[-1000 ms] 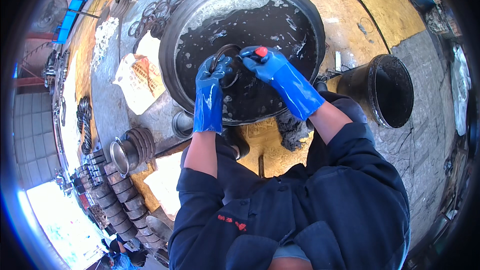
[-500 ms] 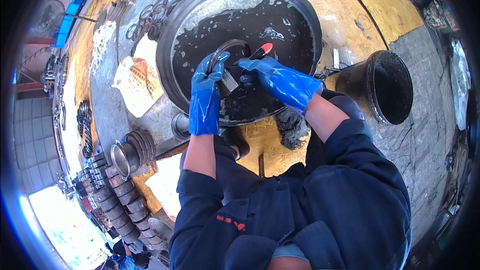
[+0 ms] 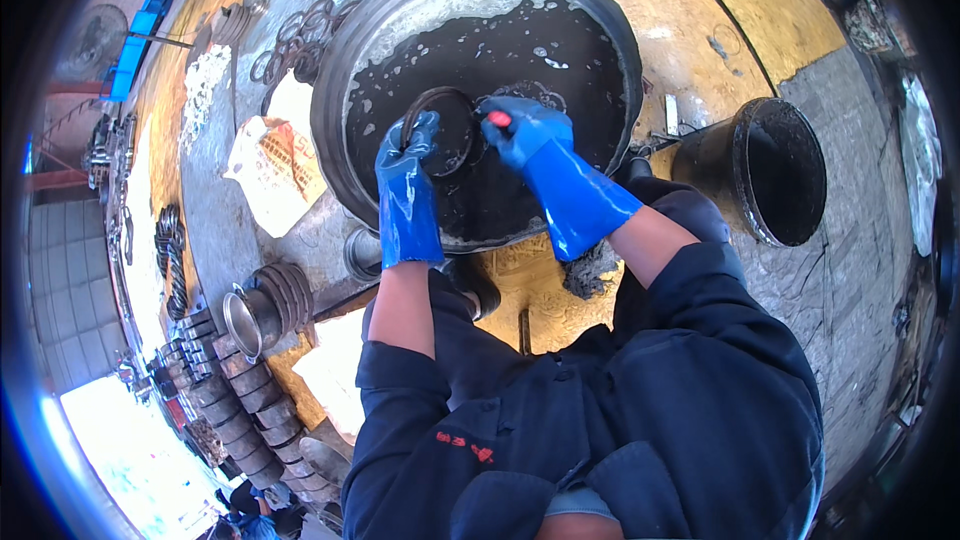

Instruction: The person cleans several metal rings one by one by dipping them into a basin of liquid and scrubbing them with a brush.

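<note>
My left hand [image 3: 408, 145], in a blue rubber glove, grips a dark ring [image 3: 440, 92] by its left side. The ring is tilted over a large round basin [image 3: 330, 140] of black liquid [image 3: 500, 50]. My right hand [image 3: 530, 130], gloved alike, is closed around the red-tipped handle of what looks like a flat paintbrush [image 3: 498, 119]. It is just right of the ring; the brush's head is hidden by the hand and the dark background.
A black bucket [image 3: 690, 162] lies right of the basin. To the left are a white printed sack [image 3: 275, 165], a pile of dark rings [image 3: 300, 35] and a ribbed metal part with a pale rim [image 3: 250, 320]. Stacked dark cylinders [image 3: 235, 410] stand at lower left.
My right hand has turned and moved slightly up, so the brush's flat metal part no longer shows. The ring now faces up more fully, and my left hand has shifted slightly left.
</note>
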